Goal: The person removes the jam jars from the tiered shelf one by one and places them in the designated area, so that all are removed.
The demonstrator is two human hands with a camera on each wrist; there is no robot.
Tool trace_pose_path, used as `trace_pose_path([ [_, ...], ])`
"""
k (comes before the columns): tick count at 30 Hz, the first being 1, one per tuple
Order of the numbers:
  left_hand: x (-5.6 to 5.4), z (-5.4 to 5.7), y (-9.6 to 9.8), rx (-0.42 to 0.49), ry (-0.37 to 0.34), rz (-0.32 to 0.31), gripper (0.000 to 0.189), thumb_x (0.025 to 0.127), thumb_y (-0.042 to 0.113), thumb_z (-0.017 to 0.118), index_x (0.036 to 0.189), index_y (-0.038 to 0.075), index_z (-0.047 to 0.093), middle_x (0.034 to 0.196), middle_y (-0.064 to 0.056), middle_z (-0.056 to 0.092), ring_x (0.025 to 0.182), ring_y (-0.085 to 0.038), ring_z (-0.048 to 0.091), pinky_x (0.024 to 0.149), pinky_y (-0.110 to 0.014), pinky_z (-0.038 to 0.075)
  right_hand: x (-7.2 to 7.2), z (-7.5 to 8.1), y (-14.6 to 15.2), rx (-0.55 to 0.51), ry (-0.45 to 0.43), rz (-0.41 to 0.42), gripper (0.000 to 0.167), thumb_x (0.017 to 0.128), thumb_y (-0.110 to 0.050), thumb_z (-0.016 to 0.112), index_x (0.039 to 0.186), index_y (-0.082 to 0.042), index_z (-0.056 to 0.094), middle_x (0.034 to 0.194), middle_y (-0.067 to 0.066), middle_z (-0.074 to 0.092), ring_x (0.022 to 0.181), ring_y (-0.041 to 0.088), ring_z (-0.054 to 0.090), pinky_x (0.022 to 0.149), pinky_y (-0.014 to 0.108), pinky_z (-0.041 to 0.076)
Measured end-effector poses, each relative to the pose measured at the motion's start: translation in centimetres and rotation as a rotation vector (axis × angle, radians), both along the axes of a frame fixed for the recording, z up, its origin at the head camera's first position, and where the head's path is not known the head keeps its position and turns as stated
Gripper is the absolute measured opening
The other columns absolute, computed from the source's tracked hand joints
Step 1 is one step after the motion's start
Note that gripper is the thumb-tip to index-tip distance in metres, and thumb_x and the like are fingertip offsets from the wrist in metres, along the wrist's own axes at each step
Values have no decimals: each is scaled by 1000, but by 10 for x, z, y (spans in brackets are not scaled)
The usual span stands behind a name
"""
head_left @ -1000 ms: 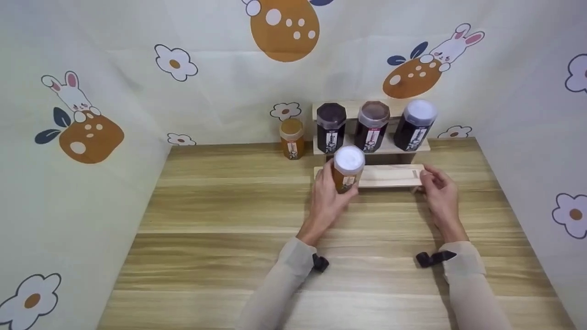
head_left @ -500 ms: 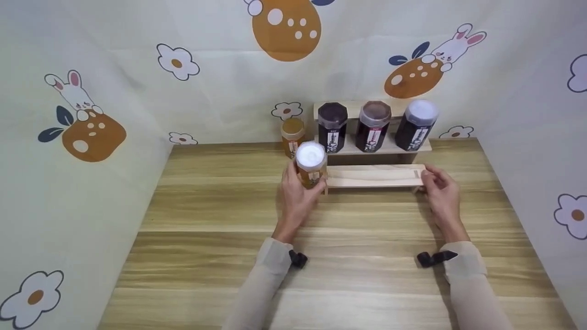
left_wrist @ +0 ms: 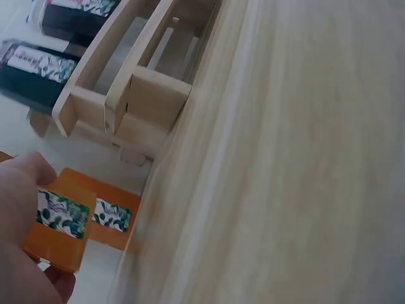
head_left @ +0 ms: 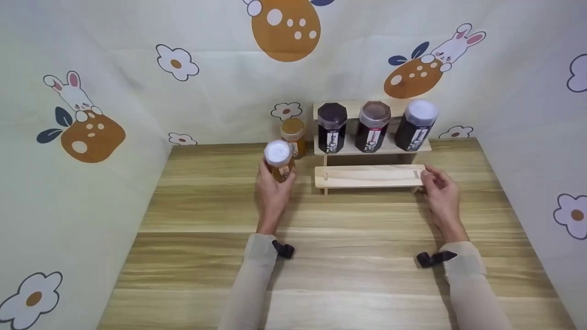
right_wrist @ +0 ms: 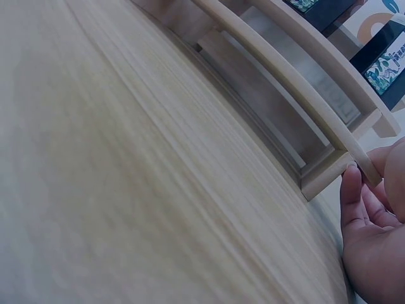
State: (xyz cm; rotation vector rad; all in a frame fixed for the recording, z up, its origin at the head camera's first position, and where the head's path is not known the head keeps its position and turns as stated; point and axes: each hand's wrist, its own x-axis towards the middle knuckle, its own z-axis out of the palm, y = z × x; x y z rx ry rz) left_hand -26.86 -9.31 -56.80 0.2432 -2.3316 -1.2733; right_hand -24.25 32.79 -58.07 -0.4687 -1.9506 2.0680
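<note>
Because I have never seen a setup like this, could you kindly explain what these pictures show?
There is no robot, just a person's two hands. The wide picture comes from a head-worn camera; the tilted ones come from cameras on each wrist. The left hand holds a white-lidded amber jar; the right hand grips the lower shelf of a wooden rack. On the shelf above stand three dark jars; a second amber jar stands on the table, left of the rack.

we look onto a wood-grain surface [head_left: 353, 256], enclosed on three sides by pale walls [head_left: 220, 105] printed with rabbits [head_left: 73, 97], orange fruit [head_left: 285, 36] and white flowers [head_left: 177, 63], light gleaming on the grain.
</note>
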Motion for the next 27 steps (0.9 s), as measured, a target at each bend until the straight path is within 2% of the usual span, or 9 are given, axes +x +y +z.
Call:
trace_pose_path([
  [5,-5,-10,-10,22,-70,7,86,88,35,87,157,7,46,148,-20,65,135,-36,65,115,-52,55,1,1,0,-12,-9,-5,43,105,-17,71,144,2,64,99,-4,72,81,4,70,69,16,61],
  [10,-14,-16,-19,-8,-123,6,86,92,36,85,161,8,42,151,-21,63,138,-38,63,116,-55,53,0,1,0,-25,-12,-7,45,105,-16,72,145,2,64,102,-4,73,83,4,70,70,16,62],
  [14,-24,-12,-26,-50,-167,-38,83,96,39,81,161,9,40,152,-18,61,139,-37,62,117,-56,52,1,0,1,-15,-8,-6,46,105,-17,72,146,2,63,103,-5,73,86,3,70,70,16,61],
  [18,-36,-7,-33,-55,-192,-102,72,97,37,80,153,8,45,146,-17,63,136,-36,63,116,-55,53,1,0,2,-5,11,-9,45,105,-16,71,145,5,63,100,-4,73,84,4,70,70,15,61],
  [21,-45,-3,-36,-46,-202,-114,67,97,34,81,149,7,48,144,-17,64,136,-35,63,116,-54,52,0,0,1,-8,23,-10,44,105,-15,71,144,6,64,99,-3,74,81,4,70,69,16,62],
  [27,-59,4,-43,-19,-255,-108,69,99,32,79,154,9,45,150,-16,62,141,-34,60,122,-52,48,0,0,-1,-24,19,-6,43,104,-15,72,142,4,65,99,-4,75,79,5,69,69,17,62],
])
